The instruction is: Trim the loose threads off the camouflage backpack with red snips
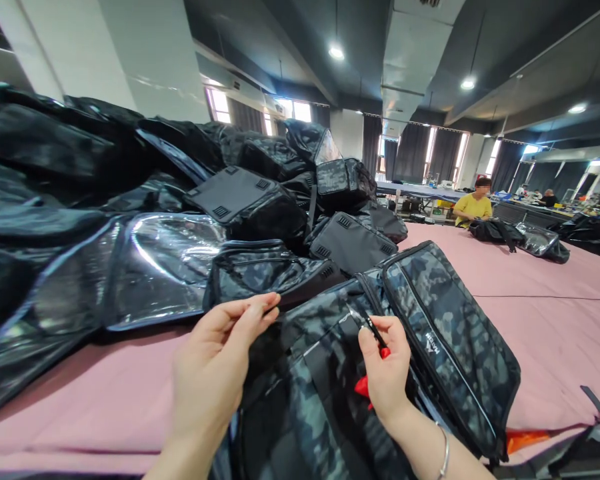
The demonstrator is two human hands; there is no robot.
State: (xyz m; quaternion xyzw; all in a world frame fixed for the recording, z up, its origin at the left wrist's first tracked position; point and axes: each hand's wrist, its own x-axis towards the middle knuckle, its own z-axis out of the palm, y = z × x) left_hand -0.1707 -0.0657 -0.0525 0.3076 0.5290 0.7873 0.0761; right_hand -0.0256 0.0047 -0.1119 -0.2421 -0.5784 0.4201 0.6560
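A dark camouflage backpack (325, 380) lies opened out in front of me, its flap with a white logo (445, 347) folded to the right. Above the bag, my right hand (387, 367) is closed around small thread snips (375, 331) with a pointed metal tip and black body. Bright red material (363, 387) shows beside its fingers. My left hand (225, 360) is pinched just over the bag's left side. A dark sliver shows at its fingertips, too small to name.
Many black backpacks (250, 200) are heaped at the left and back, some with clear plastic panels (170, 260). Pink cloth (560, 320) covers the table. A person in yellow (475, 203) works across it beside another bag (540, 240). A black strap (594, 402) lies at right.
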